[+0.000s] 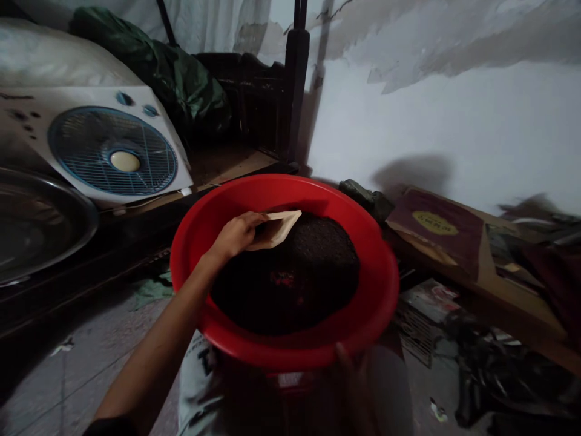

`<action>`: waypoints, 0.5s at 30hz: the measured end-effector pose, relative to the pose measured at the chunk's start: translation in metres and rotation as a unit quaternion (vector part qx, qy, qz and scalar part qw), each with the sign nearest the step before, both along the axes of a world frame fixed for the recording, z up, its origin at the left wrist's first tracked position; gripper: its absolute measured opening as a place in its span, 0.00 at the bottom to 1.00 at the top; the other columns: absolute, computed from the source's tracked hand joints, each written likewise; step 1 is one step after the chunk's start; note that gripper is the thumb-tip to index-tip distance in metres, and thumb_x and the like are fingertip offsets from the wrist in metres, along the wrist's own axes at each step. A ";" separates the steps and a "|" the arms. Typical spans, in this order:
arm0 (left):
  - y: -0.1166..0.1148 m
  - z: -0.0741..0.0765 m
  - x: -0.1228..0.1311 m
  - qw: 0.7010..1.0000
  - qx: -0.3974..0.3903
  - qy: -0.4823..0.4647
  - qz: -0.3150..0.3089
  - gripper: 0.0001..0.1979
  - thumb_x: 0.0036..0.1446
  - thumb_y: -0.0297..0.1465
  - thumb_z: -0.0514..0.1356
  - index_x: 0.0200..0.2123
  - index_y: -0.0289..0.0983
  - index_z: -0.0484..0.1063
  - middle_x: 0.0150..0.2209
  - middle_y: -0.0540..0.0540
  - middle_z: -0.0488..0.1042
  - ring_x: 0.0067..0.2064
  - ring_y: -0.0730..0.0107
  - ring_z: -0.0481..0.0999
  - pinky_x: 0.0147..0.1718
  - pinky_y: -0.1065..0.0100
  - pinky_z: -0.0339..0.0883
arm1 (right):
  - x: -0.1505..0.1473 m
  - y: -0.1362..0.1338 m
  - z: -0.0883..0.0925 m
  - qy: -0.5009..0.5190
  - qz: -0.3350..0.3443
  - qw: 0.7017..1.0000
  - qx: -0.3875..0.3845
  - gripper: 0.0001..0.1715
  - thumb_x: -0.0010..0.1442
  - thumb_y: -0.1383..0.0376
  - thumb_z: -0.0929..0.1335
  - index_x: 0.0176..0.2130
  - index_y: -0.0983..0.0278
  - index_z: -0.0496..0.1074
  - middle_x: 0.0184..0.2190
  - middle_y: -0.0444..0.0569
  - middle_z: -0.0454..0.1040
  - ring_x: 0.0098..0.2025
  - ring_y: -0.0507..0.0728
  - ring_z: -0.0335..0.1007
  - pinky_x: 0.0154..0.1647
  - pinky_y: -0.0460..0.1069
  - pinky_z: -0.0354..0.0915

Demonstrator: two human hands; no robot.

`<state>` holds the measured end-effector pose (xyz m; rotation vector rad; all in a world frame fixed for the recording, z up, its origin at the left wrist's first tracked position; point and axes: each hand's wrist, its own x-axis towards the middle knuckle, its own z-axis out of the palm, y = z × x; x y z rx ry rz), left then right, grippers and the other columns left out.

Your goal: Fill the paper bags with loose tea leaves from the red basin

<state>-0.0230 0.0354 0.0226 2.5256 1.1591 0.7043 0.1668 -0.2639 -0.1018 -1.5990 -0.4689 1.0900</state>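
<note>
Where a spill could start

The left hand (pixel 236 234) grips a pale tan, flat paper packet (pixel 284 233) by its near end, the far end gaping. The packet is over a wide, round, red plastic basin (pixel 218 212), above a dark, granular mass (pixel 324 248) spread across the floor of that vessel. Whether anything is inside the packet cannot be told.

The right hand (pixel 345 363) is in deep shadow at the near rim; a fingertip seems to touch it, but how firmly it holds, I cannot tell.

The likeliest trouble is tipping. The basin appears to rest over the person's legs in grey printed trousers (pixel 200 381), so a shifted knee or a slack right hand could tilt it and send loose grains over the rim. The packet is a second weak point: thin paper held at one end may fold, tear or sag under load, and grains could escape from its gaping end. A swing too far left would put that escape above the tiled floor (pixel 91 381). Dim light makes stray grains easy to miss.
</note>
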 end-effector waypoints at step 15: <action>0.015 0.007 0.019 0.999 -0.021 0.040 0.020 0.29 0.49 0.18 0.52 0.51 0.48 0.75 0.55 0.54 0.76 0.55 0.60 0.76 0.57 0.60 0.69 | 0.012 0.012 0.009 0.030 -0.020 0.999 -0.015 0.30 0.47 0.42 0.73 0.33 0.66 0.76 0.28 0.50 0.78 0.32 0.60 0.75 0.31 0.50 0.71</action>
